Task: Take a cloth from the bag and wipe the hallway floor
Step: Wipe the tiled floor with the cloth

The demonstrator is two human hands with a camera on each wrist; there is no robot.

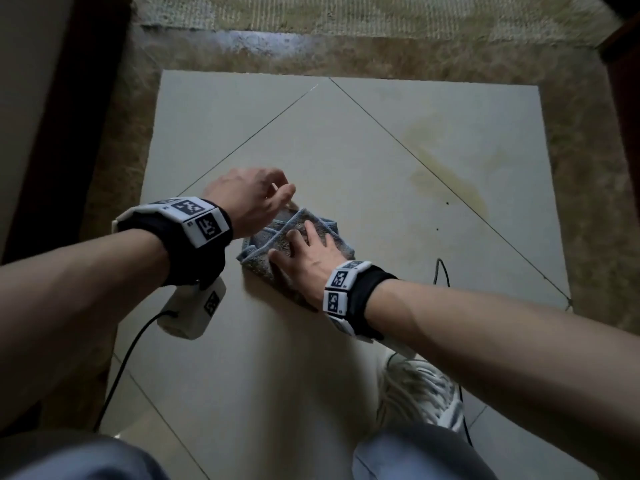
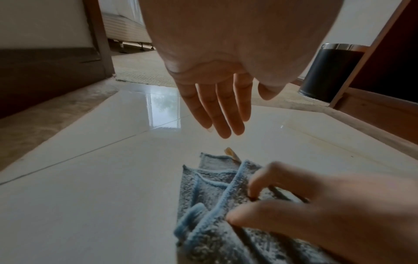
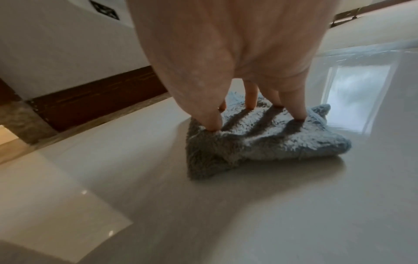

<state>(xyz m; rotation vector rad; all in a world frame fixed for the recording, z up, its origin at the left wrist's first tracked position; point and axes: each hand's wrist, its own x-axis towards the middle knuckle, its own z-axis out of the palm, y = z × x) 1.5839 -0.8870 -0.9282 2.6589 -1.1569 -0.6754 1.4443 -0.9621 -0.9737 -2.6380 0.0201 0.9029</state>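
A grey-blue fluffy cloth (image 1: 258,244) lies folded and bunched on the pale glossy floor tiles (image 1: 242,358), just in front of me. My right hand (image 1: 304,258) presses down on it with spread fingers; in the right wrist view the fingertips (image 3: 251,100) dig into the cloth's pile (image 3: 260,142). My left hand (image 1: 252,199) hovers over the cloth's far left corner with relaxed fingers and holds nothing. In the left wrist view its fingers (image 2: 217,110) hang clear above the cloth (image 2: 208,187) and the floor, and the right hand (image 2: 316,214) rests on the cloth.
A yellowish smear (image 1: 446,171) marks the tiles beyond and right of the cloth. A brown marble border (image 1: 114,168) frames the tiles, with a rug (image 1: 346,15) past it. A dark wooden skirting (image 1: 52,133) runs on the left. My shoe (image 1: 419,389) and a cable (image 1: 443,271) lie right. A black bin (image 2: 328,71) stands ahead.
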